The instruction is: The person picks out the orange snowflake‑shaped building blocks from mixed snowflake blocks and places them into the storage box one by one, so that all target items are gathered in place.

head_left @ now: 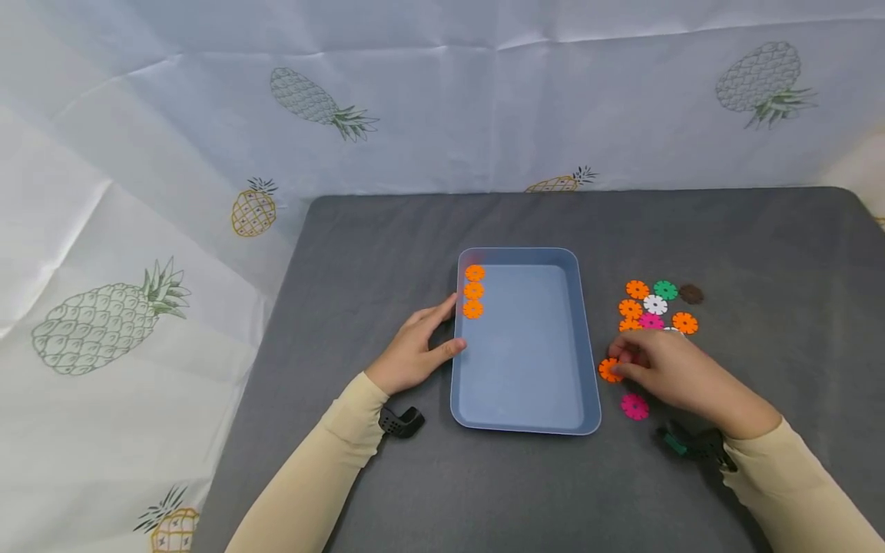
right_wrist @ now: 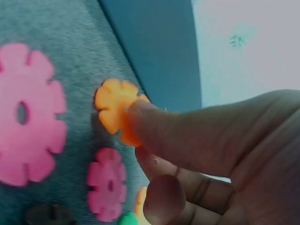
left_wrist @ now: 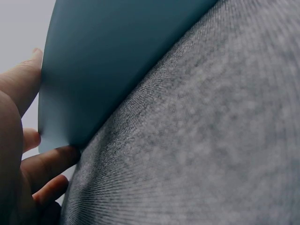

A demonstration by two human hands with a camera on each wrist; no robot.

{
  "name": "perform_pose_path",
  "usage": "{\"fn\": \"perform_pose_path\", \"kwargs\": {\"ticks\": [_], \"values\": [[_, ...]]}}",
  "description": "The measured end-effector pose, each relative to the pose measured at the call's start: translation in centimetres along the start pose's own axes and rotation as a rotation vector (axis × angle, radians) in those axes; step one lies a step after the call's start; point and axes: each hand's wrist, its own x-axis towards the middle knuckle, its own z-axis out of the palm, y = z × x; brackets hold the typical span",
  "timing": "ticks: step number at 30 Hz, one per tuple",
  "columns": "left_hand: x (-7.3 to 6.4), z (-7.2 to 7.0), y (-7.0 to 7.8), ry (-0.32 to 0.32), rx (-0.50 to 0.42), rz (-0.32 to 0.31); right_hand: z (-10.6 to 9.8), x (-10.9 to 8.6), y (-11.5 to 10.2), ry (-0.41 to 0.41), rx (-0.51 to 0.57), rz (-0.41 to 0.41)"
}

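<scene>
Between thumb and fingers my right hand (head_left: 669, 367) pinches an orange flower-shaped disc (right_wrist: 115, 105), just off the right side of a blue tray (head_left: 590, 369). My left hand (head_left: 417, 347) rests against the tray's left side, thumb on the rim and fingers along the outer wall; the left wrist view shows fingertips touching that wall. Inside the tray, three orange discs (head_left: 473, 291) run in a column down the upper left. A pink disc (head_left: 634, 406) lies on the cloth just below the right hand.
Beyond the right hand lies a loose group of discs: green (head_left: 666, 289), brown (head_left: 691, 294), white (head_left: 654, 304), pink (head_left: 651, 320) and several orange ones (head_left: 637, 289). The right hand partly covers some of them. A grey cloth (head_left: 373, 253) covers the table; pineapple-print fabric (head_left: 442, 115) hangs behind.
</scene>
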Motion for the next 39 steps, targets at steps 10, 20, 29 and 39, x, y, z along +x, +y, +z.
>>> {"fn": "perform_pose_path", "kwargs": {"ticks": [10,20,29,39], "values": [[0.0,0.0,0.1,-0.001,-0.008,0.008,-2.3,-0.2,0.0,0.186,-0.012,-0.071],[0.2,0.1,-0.1,0.004,0.007,0.005,-3.2,0.8,-1.6,0.220,0.025,-0.007],[0.3,0.1,0.0,0.006,0.004,0.008,-2.5,3.3,-3.8,0.208,0.080,0.028],[0.2,0.1,0.1,0.012,0.002,0.006,-1.2,6.1,-6.9,0.115,0.120,-0.006]]}}
